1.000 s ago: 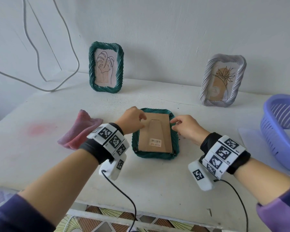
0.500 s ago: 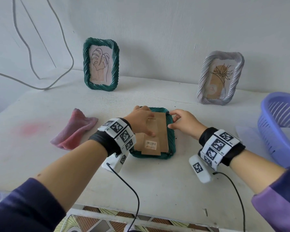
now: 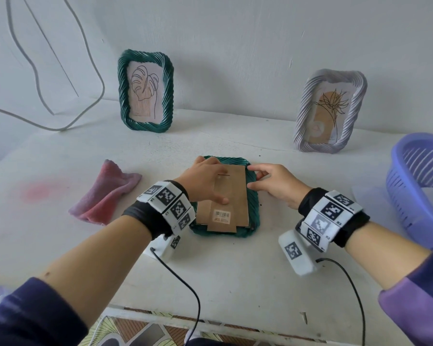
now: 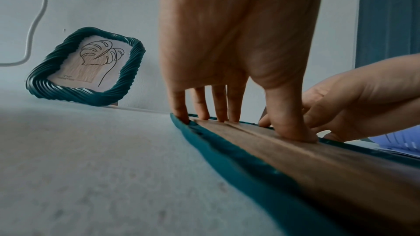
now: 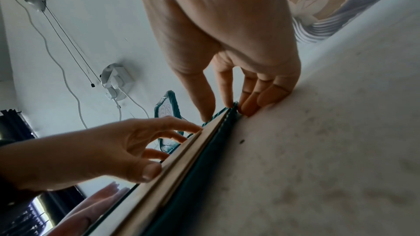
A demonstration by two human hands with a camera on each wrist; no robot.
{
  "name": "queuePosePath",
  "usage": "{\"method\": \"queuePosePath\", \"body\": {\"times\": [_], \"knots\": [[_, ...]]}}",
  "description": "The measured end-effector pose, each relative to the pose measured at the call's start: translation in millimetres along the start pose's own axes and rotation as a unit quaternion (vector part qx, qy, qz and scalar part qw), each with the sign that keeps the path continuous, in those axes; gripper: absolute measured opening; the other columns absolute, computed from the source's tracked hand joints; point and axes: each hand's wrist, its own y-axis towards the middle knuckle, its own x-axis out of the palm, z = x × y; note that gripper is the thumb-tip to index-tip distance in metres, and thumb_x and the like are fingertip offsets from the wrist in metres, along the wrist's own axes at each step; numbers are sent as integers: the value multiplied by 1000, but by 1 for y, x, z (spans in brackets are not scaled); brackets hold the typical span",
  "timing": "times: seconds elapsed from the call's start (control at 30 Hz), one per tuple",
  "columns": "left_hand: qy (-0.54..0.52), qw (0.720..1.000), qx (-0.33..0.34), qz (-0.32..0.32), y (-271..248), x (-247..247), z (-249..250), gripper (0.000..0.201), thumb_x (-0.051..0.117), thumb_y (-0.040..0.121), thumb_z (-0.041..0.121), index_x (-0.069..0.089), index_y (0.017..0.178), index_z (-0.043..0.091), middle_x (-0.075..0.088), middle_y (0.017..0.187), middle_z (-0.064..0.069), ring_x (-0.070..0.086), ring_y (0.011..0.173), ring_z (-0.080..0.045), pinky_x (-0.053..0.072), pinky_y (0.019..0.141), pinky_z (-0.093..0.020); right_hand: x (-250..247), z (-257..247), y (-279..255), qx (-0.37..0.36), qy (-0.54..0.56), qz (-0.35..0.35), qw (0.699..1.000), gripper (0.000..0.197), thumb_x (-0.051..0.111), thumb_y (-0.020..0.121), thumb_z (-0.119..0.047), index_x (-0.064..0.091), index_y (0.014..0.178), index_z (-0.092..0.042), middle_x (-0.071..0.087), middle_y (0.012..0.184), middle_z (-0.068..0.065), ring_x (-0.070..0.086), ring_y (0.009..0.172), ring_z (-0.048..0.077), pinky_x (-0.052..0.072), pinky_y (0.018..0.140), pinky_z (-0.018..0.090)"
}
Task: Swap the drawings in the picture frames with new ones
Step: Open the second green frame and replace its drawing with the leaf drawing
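Three picture frames are seen on the desk [image 3: 235,283]: a green frame [image 3: 145,89] and a pale grey frame [image 3: 331,111] stand upright against the wall, each with a drawing inside, and a second green frame [image 3: 253,208] lies face down between the hands. Its cardboard backing [image 3: 238,196] faces up, with a folded stand and a barcode sticker.

The backing is judged thin, light and easily creased, the ribbed rim stiff and somewhat slippery; any glazing underneath would be fragile, though none can be made out. Hold is best taken at the backing's free edge while the rim is pinned to the desk.

The left hand [image 3: 205,181] is laid over the backing, its fingers [image 4: 220,107] nearly straight and spread, tips pressed down, thumb flat on the card; nothing is clasped. The right hand [image 3: 278,183] is set at the frame's right edge, wrist low, its fingertips [image 5: 250,107] bent against the rim near the far corner; whether the edge is actually pinched cannot be told.

A pink cloth [image 3: 105,196] and a purple basket [image 3: 420,181] lie at either side.
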Motion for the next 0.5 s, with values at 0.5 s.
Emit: {"method": "queuePosePath", "body": {"times": [0.5], "knots": [[-6, 1000, 0, -2, -1, -2, 1, 74, 73, 68, 45, 43, 132, 22, 40, 131, -1, 28, 119, -22, 32, 103, -36, 2, 3, 1, 4, 8, 4, 1000, 53, 67, 81, -8, 50, 131, -11, 42, 83, -6, 45, 93, 15, 36, 85, 24]]}}
